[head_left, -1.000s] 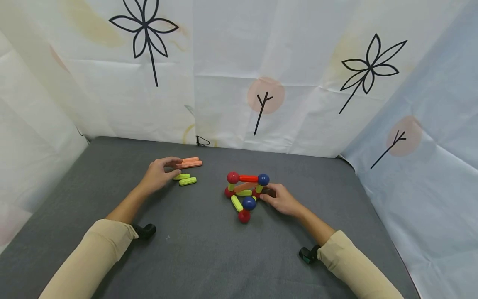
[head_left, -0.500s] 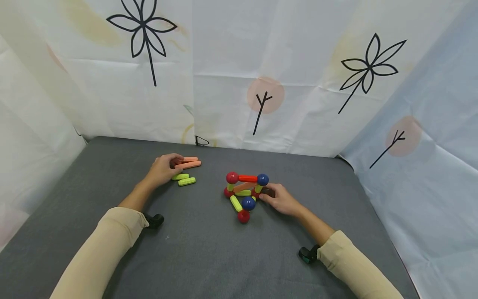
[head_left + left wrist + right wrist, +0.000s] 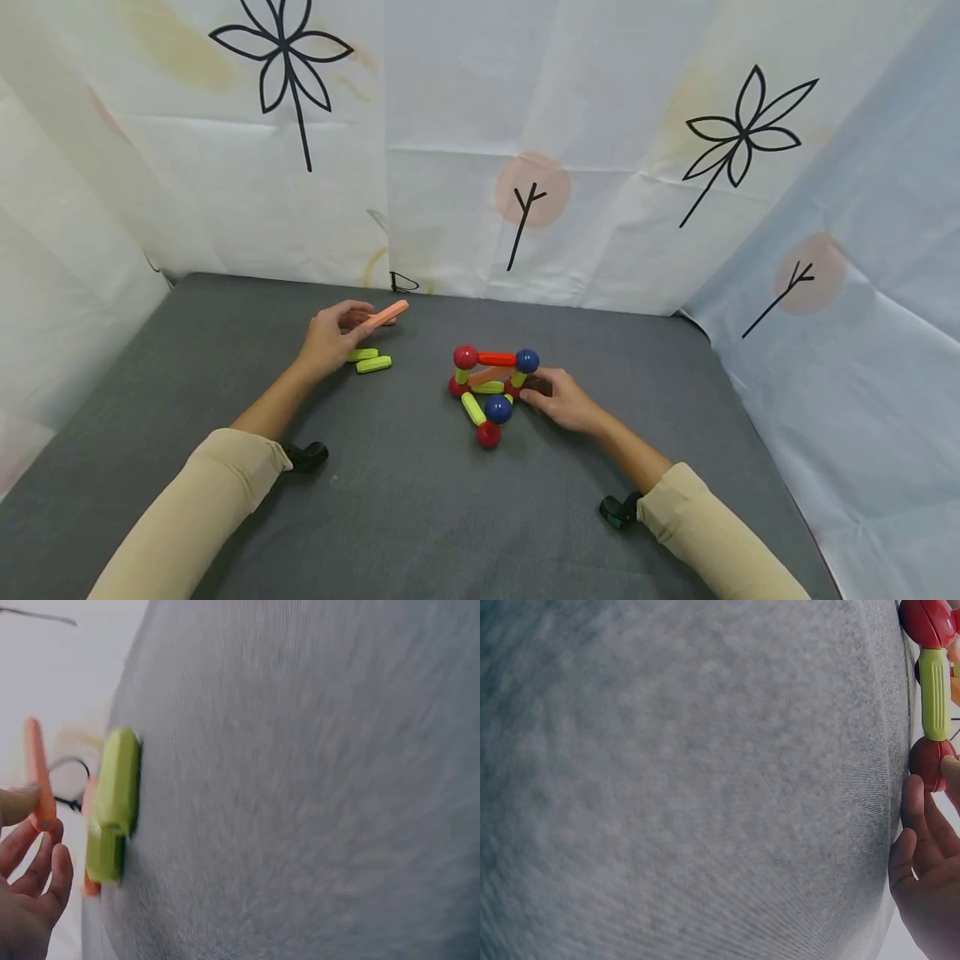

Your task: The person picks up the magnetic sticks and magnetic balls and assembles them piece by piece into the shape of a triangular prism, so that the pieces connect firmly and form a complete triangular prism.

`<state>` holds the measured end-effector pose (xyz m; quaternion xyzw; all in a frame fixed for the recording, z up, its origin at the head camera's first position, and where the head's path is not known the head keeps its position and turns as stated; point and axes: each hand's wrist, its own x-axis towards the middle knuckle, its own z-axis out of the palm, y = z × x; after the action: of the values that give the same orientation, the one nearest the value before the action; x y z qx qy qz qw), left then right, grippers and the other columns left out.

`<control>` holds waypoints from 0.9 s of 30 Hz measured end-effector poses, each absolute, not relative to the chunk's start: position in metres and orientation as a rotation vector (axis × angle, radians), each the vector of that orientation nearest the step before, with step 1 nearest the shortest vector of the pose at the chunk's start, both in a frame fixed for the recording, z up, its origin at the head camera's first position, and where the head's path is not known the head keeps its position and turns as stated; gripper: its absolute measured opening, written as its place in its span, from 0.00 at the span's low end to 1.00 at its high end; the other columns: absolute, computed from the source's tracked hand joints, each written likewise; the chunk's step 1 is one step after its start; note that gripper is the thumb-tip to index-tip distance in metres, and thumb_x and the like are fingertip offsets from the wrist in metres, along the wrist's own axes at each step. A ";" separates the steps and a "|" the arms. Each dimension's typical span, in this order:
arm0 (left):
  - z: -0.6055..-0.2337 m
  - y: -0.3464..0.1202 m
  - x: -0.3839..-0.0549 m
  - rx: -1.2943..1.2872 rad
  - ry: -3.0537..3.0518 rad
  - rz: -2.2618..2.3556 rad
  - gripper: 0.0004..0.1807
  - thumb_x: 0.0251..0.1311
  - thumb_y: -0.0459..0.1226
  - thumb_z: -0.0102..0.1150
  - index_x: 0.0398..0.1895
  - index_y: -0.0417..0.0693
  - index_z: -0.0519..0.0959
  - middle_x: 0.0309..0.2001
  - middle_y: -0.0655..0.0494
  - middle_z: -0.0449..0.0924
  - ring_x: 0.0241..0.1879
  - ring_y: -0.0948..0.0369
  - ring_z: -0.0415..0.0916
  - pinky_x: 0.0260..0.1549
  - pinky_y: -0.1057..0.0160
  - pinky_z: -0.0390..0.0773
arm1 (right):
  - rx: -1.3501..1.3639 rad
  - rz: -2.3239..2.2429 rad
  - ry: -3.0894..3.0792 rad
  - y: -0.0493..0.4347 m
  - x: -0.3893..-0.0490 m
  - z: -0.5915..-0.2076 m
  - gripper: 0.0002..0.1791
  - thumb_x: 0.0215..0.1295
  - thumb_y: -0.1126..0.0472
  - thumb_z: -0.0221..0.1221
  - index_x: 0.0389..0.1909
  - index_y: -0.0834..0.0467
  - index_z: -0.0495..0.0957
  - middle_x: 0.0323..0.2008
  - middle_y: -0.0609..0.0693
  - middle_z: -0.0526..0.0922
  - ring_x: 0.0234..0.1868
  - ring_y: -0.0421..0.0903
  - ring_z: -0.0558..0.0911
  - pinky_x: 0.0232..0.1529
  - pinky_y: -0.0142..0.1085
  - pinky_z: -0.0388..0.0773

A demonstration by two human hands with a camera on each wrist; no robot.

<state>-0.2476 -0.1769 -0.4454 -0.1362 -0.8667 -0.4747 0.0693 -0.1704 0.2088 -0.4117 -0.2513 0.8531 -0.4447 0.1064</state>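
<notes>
My left hand (image 3: 326,340) pinches an orange magnetic rod (image 3: 392,312), tilted up above the table, between thumb and fingers. Two short yellow-green rods (image 3: 373,364) lie just below that hand, and a second orange rod (image 3: 91,888) shows partly behind them in the left wrist view. At mid-table stands a frame of balls and rods: a red ball (image 3: 466,357) and a blue ball (image 3: 527,361) on top, joined by a red rod (image 3: 497,359). My right hand (image 3: 564,402) grips a red ball (image 3: 928,763) at the frame's right base corner, thumb against it.
A grey cloth covers the table (image 3: 420,517). White curtains (image 3: 450,125) with printed flowers close off the back and both sides. Black straps with cameras sit at both wrists. The frame's front corner has a red ball (image 3: 488,435) beside a blue ball (image 3: 498,408).
My left hand has taken one orange rod and lifted it off the table, its far end tilting upward. The right hand and the ball frame stay in place.
</notes>
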 end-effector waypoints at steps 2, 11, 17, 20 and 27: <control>-0.441 -0.175 -0.242 -0.436 -2.569 -1.585 0.20 0.66 0.29 0.61 0.61 0.35 0.75 0.51 0.36 0.81 0.49 0.42 0.80 0.44 0.54 0.80 | -0.746 -1.310 2.519 0.211 -0.174 -0.420 0.16 0.69 0.73 0.56 0.56 0.73 0.75 0.49 0.67 0.82 0.45 0.59 0.82 0.45 0.45 0.78; -0.441 -0.153 -0.212 -0.631 -2.553 -2.029 0.29 0.64 0.28 0.62 0.67 0.29 0.65 0.58 0.30 0.74 0.53 0.43 0.79 0.44 0.65 0.81 | -0.734 -1.304 2.525 0.219 -0.186 -0.442 0.16 0.71 0.68 0.58 0.57 0.66 0.77 0.50 0.60 0.83 0.47 0.52 0.83 0.47 0.37 0.79; -0.443 -0.129 -0.195 -0.775 -2.578 -2.138 0.25 0.62 0.31 0.66 0.60 0.28 0.73 0.54 0.36 0.80 0.49 0.54 0.83 0.45 0.65 0.80 | -0.737 -1.313 2.523 0.219 -0.186 -0.440 0.16 0.70 0.68 0.58 0.57 0.66 0.77 0.51 0.61 0.83 0.48 0.53 0.83 0.48 0.38 0.79; -0.445 -0.116 -0.189 -0.847 -2.585 -2.120 0.22 0.63 0.32 0.65 0.57 0.28 0.76 0.49 0.41 0.84 0.47 0.57 0.83 0.46 0.66 0.80 | -0.735 -1.306 2.526 0.219 -0.186 -0.440 0.16 0.70 0.68 0.58 0.57 0.66 0.77 0.51 0.60 0.83 0.46 0.51 0.83 0.46 0.37 0.79; -0.449 -0.087 -0.177 -0.855 -2.609 -2.165 0.18 0.63 0.35 0.66 0.52 0.32 0.81 0.45 0.45 0.86 0.43 0.60 0.84 0.41 0.62 0.82 | -0.729 -1.297 2.535 0.219 -0.184 -0.440 0.17 0.70 0.68 0.58 0.59 0.66 0.76 0.49 0.59 0.83 0.43 0.50 0.82 0.43 0.36 0.78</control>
<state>-0.1770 -0.0872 -0.4486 -0.2406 -0.7346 -0.6094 -0.1765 -0.1843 0.2187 -0.4405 -0.2468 0.8579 -0.4391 0.1010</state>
